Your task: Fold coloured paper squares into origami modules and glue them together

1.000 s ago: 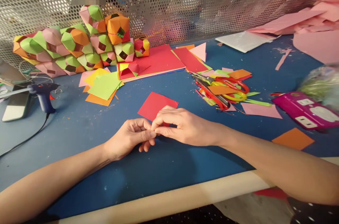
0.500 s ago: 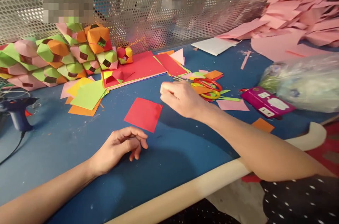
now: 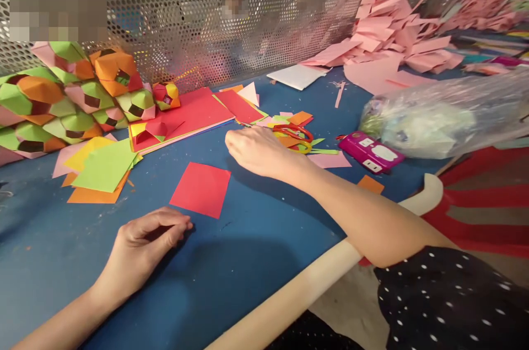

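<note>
A red paper square [image 3: 201, 189] lies flat on the blue tabletop between my hands. Just in front of it, my left hand [image 3: 146, 242] rests with thumb and fingertips brought together, no paper showing in them. My right hand [image 3: 258, 151] is closed, knuckles up, beyond the square's right side; whatever its fingers hold, if anything, is hidden. Beside that hand lie scissors with red and yellow handles [image 3: 303, 139], among paper offcuts [image 3: 301, 118]. A stack of red sheets [image 3: 198, 110] is just past it, with a small folded red-and-yellow piece [image 3: 155, 130] on top.
Green, yellow and orange paper squares [image 3: 103, 165] are piled at left. Folded paper modules [image 3: 78, 96] are stacked against the perforated metal screen [image 3: 198, 19]. At right are a purple box [image 3: 370, 151], a clear plastic bag [image 3: 438, 118] and a pink paper heap [image 3: 384, 30].
The view has swung to the right, so things sit further left. My left hand's thumb and fingers have come together from a looser curl. My right hand stays closed near the scissors.
</note>
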The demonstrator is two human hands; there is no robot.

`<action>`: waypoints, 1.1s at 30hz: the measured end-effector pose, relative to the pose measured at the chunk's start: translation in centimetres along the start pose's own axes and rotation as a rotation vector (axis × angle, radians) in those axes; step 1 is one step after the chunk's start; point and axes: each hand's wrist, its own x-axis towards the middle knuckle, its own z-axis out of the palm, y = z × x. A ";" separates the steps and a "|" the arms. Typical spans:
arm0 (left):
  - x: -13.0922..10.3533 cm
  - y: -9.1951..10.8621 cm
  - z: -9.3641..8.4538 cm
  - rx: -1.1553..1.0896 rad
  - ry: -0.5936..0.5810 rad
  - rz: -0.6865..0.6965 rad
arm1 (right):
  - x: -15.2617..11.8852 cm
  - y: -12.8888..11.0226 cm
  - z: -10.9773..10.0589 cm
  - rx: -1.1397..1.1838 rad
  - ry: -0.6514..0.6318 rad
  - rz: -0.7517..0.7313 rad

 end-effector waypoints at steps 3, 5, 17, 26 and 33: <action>0.7 -0.4 -0.6 0.291 0.148 0.133 | -0.2 -1.3 1.1 0.064 -0.035 -0.060; 1.2 -1.0 -0.7 0.470 0.191 0.183 | -0.6 -2.3 1.8 0.103 -0.032 -0.113; 2.2 -2.7 -0.3 0.819 0.057 0.378 | -2.3 -5.5 3.2 0.254 -0.070 -0.322; 2.2 -2.5 -0.2 0.804 0.031 0.454 | -2.1 -5.8 3.3 0.308 -0.011 -0.225; 2.4 -2.7 -0.5 0.824 0.043 0.540 | -1.7 -5.6 4.4 0.184 -0.014 -0.281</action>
